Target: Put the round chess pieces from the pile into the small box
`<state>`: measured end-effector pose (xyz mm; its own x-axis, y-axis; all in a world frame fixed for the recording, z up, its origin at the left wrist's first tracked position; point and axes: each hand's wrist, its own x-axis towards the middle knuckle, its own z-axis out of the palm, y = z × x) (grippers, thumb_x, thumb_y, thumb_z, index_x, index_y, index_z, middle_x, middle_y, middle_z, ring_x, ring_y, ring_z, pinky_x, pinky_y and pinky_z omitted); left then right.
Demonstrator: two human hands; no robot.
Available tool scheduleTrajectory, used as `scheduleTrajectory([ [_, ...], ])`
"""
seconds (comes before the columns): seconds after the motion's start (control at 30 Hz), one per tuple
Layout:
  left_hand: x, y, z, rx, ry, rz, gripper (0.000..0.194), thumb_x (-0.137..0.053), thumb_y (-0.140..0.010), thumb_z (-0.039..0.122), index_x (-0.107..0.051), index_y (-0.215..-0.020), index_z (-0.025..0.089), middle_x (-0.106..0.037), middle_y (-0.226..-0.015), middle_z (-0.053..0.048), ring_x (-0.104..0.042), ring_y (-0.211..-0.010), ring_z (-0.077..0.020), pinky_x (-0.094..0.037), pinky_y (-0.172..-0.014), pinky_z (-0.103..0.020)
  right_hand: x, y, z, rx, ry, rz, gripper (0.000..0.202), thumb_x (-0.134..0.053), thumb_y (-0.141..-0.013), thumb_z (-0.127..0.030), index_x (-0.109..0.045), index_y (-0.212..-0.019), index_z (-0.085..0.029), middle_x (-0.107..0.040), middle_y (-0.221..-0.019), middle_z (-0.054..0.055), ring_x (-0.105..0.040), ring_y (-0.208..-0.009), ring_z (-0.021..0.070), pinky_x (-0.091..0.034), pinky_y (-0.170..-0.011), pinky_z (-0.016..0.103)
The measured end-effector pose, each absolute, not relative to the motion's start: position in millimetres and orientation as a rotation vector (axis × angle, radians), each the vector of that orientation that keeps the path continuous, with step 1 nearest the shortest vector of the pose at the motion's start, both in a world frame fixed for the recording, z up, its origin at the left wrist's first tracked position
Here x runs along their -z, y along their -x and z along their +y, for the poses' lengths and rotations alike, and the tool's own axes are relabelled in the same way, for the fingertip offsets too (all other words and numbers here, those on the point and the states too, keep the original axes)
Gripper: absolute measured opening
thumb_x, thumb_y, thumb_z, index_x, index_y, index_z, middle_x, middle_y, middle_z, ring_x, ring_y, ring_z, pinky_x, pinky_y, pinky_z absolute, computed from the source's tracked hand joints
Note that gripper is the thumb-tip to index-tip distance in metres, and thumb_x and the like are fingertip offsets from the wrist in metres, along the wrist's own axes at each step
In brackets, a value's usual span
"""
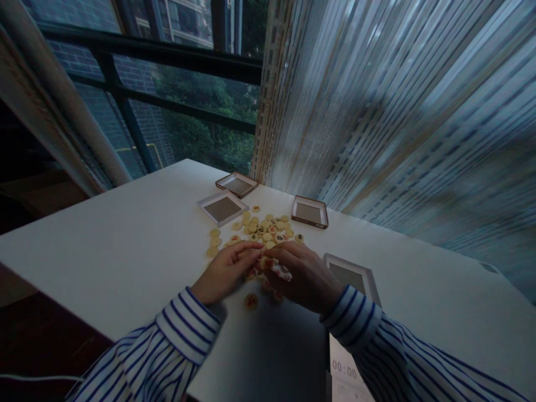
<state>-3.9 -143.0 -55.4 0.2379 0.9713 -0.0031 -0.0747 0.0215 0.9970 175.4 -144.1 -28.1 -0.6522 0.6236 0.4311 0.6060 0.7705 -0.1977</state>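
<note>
Pale round Chinese chess pieces with red and black characters lie in a loose pile just beyond my hands. My right hand curls over the near side of the pile, its fingers closed around a chess piece. A whitish, red-marked thing shows under those fingers, too blurred to name. My left hand meets the right fingertips, its thumb and fingers bent together; what they pinch, if anything, is hidden. One red-marked piece lies apart, nearer to me. More pieces are partly covered by my hands.
Shallow trays stand on the white table: a brown-rimmed one, a white one, a dark-rimmed one and a pale one beside my right wrist. A timer screen lies under my right forearm. Curtains and a window border the far side.
</note>
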Motion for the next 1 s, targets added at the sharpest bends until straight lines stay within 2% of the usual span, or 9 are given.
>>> scheduleTrajectory([
  [0.23,49.6,10.0,-143.2,-1.477,-1.188,1.289,0.032,-0.058,-0.074,0.045,-0.061,-0.080,0.014,-0.066,-0.069,-0.004,-0.055,-0.057,-0.0119,-0.045,-0.050,-0.022,35.0,-162.5,-151.4,-0.091,1.039,-2.735,0.012,-0.050,-0.083,-0.023,-0.061,-0.085,-0.018,-0.063,-0.079,0.004,-0.053,-0.071,0.0143,-0.031,-0.063,0.028],
  [0.4,49.3,8.7,-145.5,-1.444,-1.192,1.270,0.029,-0.057,-0.075,0.043,-0.060,-0.080,0.015,-0.062,-0.064,-0.001,-0.052,-0.052,-0.0103,-0.042,-0.044,-0.019,38.2,-158.0,-149.8,-0.112,0.999,-2.853,0.014,-0.050,-0.085,-0.028,-0.061,-0.082,-0.019,-0.062,-0.082,0.003,-0.051,-0.074,0.0142,-0.027,-0.064,0.029],
  [0.6,57.1,9.6,-143.9,-1.405,-1.222,1.266,0.031,-0.055,-0.077,0.045,-0.061,-0.083,0.015,-0.061,-0.065,0.000,-0.051,-0.050,-0.0097,-0.040,-0.043,-0.019,42.5,-159.6,-148.8,-0.212,0.967,-2.863,0.021,-0.052,-0.085,-0.038,-0.062,-0.084,-0.020,-0.061,-0.088,0.004,-0.050,-0.076,0.0138,-0.029,-0.067,0.028],
  [0.8,66.2,10.8,-141.6,-1.353,-1.475,1.314,0.031,-0.051,-0.080,0.044,-0.063,-0.085,0.016,-0.066,-0.074,-0.004,-0.059,-0.062,-0.0135,-0.047,-0.056,-0.024,34.9,-176.4,-144.0,-0.192,1.078,-2.784,0.016,-0.054,-0.084,-0.032,-0.064,-0.091,-0.021,-0.061,-0.086,0.005,-0.053,-0.076,0.0142,-0.033,-0.066,0.026],
  [0.93,63.0,7.5,-141.9,-1.191,-1.676,1.398,0.029,-0.048,-0.082,0.039,-0.064,-0.091,0.016,-0.068,-0.082,-0.005,-0.062,-0.074,-0.0173,-0.049,-0.066,-0.028,23.2,-204.6,-130.3,-0.142,1.283,-2.729,0.015,-0.051,-0.083,-0.020,-0.063,-0.092,-0.017,-0.064,-0.091,0.007,-0.056,-0.085,0.0171,-0.038,-0.074,0.029],
  [1.0,57.6,3.5,-140.8,-1.085,-1.783,1.465,0.030,-0.046,-0.082,0.037,-0.063,-0.096,0.017,-0.068,-0.087,-0.006,-0.062,-0.077,-0.0186,-0.049,-0.069,-0.030,20.1,-217.3,-123.1,-0.145,1.409,-2.708,0.015,-0.053,-0.081,-0.018,-0.064,-0.092,-0.016,-0.065,-0.092,0.008,-0.057,-0.088,0.0183,-0.040,-0.077,0.030],
])
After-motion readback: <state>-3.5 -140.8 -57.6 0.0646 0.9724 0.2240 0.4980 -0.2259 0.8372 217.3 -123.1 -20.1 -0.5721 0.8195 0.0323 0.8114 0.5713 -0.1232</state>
